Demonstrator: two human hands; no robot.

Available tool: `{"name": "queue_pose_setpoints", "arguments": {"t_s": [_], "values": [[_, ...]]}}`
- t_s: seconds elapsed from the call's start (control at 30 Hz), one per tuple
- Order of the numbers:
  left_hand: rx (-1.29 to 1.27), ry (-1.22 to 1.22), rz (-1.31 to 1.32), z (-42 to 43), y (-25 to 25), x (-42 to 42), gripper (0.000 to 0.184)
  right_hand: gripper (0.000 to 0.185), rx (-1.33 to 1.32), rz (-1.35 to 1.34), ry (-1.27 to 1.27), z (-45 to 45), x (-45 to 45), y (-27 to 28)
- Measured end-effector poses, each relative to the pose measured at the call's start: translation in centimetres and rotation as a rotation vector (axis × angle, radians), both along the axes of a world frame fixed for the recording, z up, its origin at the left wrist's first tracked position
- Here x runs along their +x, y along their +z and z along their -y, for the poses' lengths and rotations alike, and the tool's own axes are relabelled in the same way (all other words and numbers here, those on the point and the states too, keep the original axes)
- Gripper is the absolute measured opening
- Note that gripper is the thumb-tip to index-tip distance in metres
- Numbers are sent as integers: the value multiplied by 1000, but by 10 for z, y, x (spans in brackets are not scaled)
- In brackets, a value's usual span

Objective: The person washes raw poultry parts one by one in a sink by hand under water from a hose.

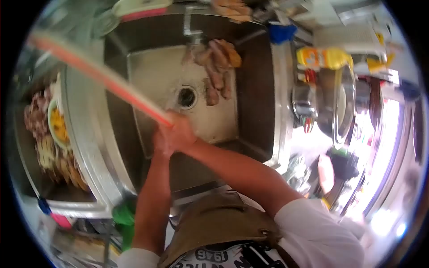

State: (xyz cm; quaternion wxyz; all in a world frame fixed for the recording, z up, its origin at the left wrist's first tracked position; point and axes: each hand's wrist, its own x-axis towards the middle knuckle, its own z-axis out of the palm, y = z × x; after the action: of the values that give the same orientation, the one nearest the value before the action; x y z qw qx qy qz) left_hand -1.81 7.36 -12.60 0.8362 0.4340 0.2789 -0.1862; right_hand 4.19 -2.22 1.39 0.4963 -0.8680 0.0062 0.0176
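Note:
A long, narrow red-and-pale object (107, 80) slants from the upper left down to my hands, blurred by motion; whether it is a board seen edge-on or a stick I cannot tell. My right hand (181, 131) is closed round its lower end. My left hand (161, 142) is pressed close beside the right one at the same end, its fingers partly hidden. Both are over the steel sink (138, 129), just below the drain (187, 97). Brown pieces of meat (216, 67) lie in the sink near the tap (187, 20), apart from my hands.
On the left, a second basin (31, 169) holds meat pieces and a bowl of yellow food (58, 125). Right of the sink are a yellow bottle (324, 58), a metal pot (305, 100) and a large metal bowl (344, 107). A green item (125, 219) hangs near my left forearm.

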Motion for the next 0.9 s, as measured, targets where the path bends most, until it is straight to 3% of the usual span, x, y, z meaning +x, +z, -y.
{"name": "queue_pose_setpoints", "arguments": {"t_s": [0.07, 0.2, 0.27, 0.37, 0.43, 0.5, 0.57, 0.67, 0.77, 0.83, 0.87, 0.9], "values": [[79, -112, 57, -3, -8, 7, 36, 17, 116, -89, -1, -2, 4, 23], [-60, -2, -69, 10, 71, 26, 36, 21, 135, -65, -38, 1, 8, 15], [-106, 15, -123, 12, 77, 24, 36, 18, 164, -9, -116, -1, 12, -1], [-71, -45, -185, 15, 81, 18, 35, 20, 162, -215, 68, 21, 24, 15], [50, -87, -199, 20, 99, 26, 30, 23, -26, -141, -20, 18, 27, 13], [91, -72, -202, 20, 101, 27, 23, 30, 221, -415, -51, 19, 29, 19], [37, -14, -202, 19, 101, 27, 20, 31, 276, -406, -56, 17, 30, 39], [-179, -140, -114, 3, 110, 28, 16, 34, 369, -375, -108, 12, 29, 49], [-258, -276, -118, -3, 115, 35, 27, 35, 407, -339, -139, 15, 36, 43], [-326, -147, -103, 1, 104, 32, 22, 35, 412, -380, -211, 10, 39, 62], [-343, -97, -104, 4, 99, 30, 24, 38, 401, -220, -103, 16, 39, 56], [-360, -48, -104, 7, 96, 28, 27, 38, 358, -285, -87, 13, 39, 68]]}}
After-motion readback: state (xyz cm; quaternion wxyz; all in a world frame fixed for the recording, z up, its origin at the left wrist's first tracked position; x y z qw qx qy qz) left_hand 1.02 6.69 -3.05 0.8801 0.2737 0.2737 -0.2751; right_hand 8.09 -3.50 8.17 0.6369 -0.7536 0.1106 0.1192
